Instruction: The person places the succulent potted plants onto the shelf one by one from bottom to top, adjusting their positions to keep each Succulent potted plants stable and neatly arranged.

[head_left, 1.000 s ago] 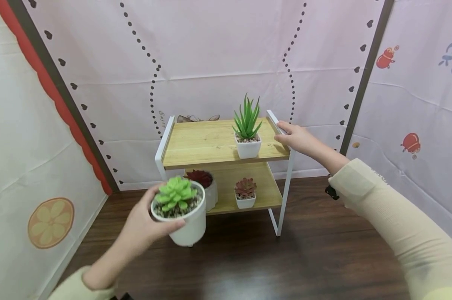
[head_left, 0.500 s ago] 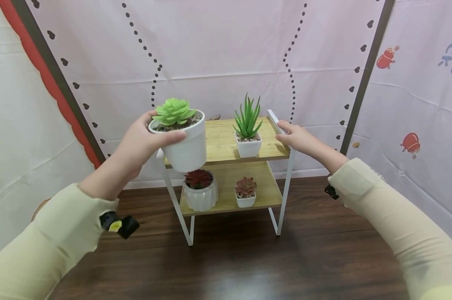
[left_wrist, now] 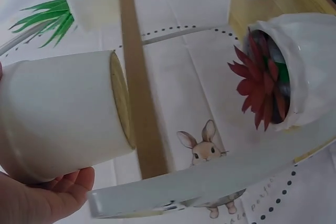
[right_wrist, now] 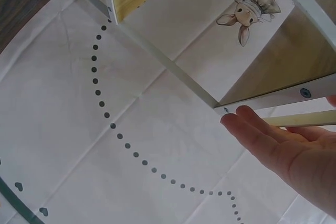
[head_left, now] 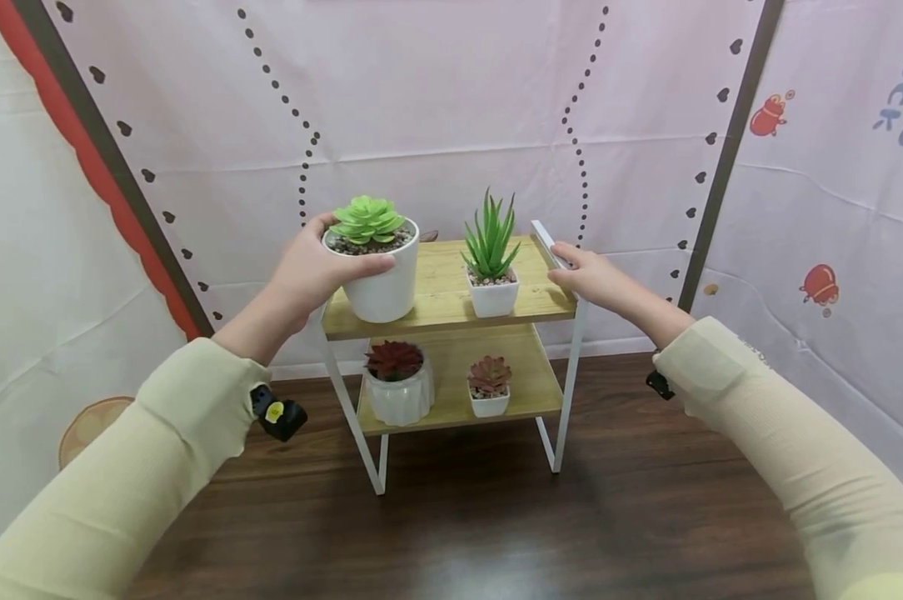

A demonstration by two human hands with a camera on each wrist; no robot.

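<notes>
My left hand [head_left: 309,265] grips a green potted succulent [head_left: 380,287] by its round white pot, thumb across the front. The pot is at the left of the wooden top board of a two-tier shelf [head_left: 440,271]. In the left wrist view the white pot's [left_wrist: 63,114] base lies close to the board's edge [left_wrist: 142,103]; whether they touch I cannot tell. My right hand [head_left: 597,279] holds the shelf's white right side rail. In the right wrist view its fingers [right_wrist: 262,140] lie along the outer side of the rail. An aloe [head_left: 494,292] in a square white pot stands between the hands.
On the lower board [head_left: 444,367] stand a dark red succulent [head_left: 399,396] in a ribbed white pot and a small reddish succulent [head_left: 491,404]. A printed curtain [head_left: 451,100] hangs close behind. Dark wooden floor [head_left: 459,517] spreads in front.
My left hand has lifted the green succulent from in front of the lower board, then moved it slightly right over the top board. My right hand has stayed on the rail.
</notes>
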